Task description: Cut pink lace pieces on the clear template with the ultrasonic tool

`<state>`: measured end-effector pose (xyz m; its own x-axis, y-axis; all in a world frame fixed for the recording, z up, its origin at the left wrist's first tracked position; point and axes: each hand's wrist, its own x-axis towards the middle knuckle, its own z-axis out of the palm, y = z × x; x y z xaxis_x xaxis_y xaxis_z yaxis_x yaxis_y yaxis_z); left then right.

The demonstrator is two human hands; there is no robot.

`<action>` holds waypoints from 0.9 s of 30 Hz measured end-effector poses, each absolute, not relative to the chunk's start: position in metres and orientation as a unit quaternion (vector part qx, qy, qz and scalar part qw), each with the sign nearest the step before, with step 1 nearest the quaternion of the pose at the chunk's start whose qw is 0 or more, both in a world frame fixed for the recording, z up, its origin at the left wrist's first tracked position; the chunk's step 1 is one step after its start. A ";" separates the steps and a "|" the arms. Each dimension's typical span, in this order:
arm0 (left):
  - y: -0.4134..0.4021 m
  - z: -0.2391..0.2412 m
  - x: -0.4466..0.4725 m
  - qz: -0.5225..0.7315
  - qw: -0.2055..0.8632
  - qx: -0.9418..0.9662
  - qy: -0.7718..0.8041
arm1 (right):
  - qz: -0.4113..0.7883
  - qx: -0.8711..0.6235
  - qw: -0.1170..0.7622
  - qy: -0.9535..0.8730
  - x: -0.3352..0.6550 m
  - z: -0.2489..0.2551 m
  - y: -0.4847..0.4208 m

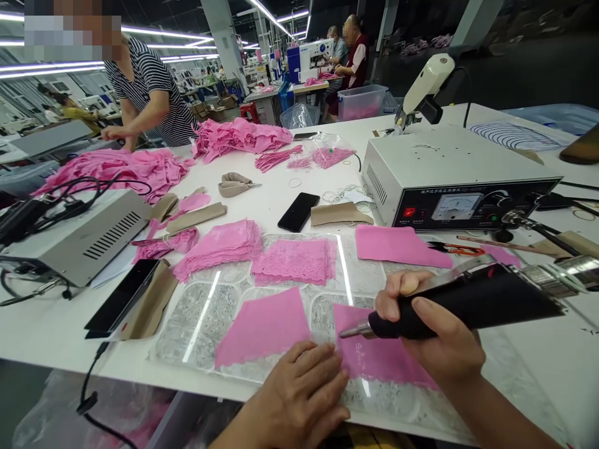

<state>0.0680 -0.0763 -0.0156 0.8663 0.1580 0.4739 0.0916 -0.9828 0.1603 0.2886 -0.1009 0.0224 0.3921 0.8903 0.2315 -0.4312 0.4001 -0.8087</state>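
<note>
My right hand (444, 343) is wrapped round a black handheld ultrasonic welding tool (472, 302). Its pointed metal tip (353, 330) is over the upper left part of a pink fabric piece (388, 362); I cannot tell whether it touches. My left hand (304, 386) lies with fingers stretched out at the left edge of that piece. Left of it, a second pink fabric piece (266, 327) lies flat on the clear patterned mat (201, 324). Behind are two stacks of pink pieces with scalloped edges, a left stack (224, 246) and a middle stack (294, 259).
The grey control box (449, 168) with a meter stands at the right back. Thread snips (461, 248) lie before it, near a folded pink cloth (397, 245). A black phone (299, 212) sits mid-table. Another box (88, 231) stands left. Across the table, a person in stripes (150, 93) handles pink garments (121, 171).
</note>
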 end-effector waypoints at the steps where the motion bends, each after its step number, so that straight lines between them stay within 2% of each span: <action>1: -0.076 -0.016 0.068 0.250 0.065 0.964 0.067 | 0.437 -0.335 0.760 -0.346 0.289 0.022 -0.102; 19: -0.075 -0.016 0.071 0.248 0.053 0.964 0.077 | 0.437 -0.326 0.749 -0.376 0.291 0.022 -0.104; 27: -0.071 -0.009 0.098 0.288 0.039 0.953 0.084 | 0.244 -0.423 0.833 -0.261 0.351 0.043 -0.118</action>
<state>0.0979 -0.0709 -0.0095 0.8198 0.1827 0.5427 0.1378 -0.9828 0.1226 0.3506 -0.1180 0.0425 0.7447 0.6270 0.2287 -0.1851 0.5232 -0.8318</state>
